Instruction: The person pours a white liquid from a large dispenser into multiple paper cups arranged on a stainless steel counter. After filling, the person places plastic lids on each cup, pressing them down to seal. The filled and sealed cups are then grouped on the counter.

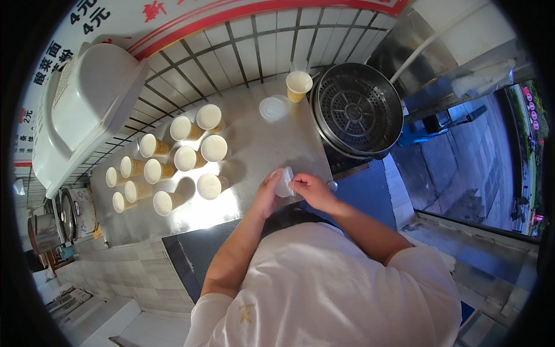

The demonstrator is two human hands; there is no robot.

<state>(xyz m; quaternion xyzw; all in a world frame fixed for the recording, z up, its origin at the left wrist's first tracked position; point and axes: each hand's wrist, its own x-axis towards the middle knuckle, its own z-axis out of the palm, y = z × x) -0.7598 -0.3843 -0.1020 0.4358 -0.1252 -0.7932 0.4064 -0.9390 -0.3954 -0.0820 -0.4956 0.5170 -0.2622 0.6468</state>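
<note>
Close to the near edge of the steel counter, my left hand (267, 193) grips what looks like a small stack of whitish, translucent plastic lids (283, 183). The fingers of my right hand (313, 191) pinch the right edge of the same lids; whether one lid is separated is too small to tell. To the left stand several paper cups (214, 148) with a pale, frothy-looking filling, loosely in rows. One more yellow-patterned cup (299, 87) is at the back right. Beside that cup, clear round lids (274, 108) lie on the counter.
A round metal steamer (355, 107) with a perforated plate sits right of the steel counter (269, 144). White tiles (243, 58) line the back wall. A large white plastic appliance or cover (95, 104) juts in at upper left. Pots (49, 228) stand at far left; a window (462, 156) is right.
</note>
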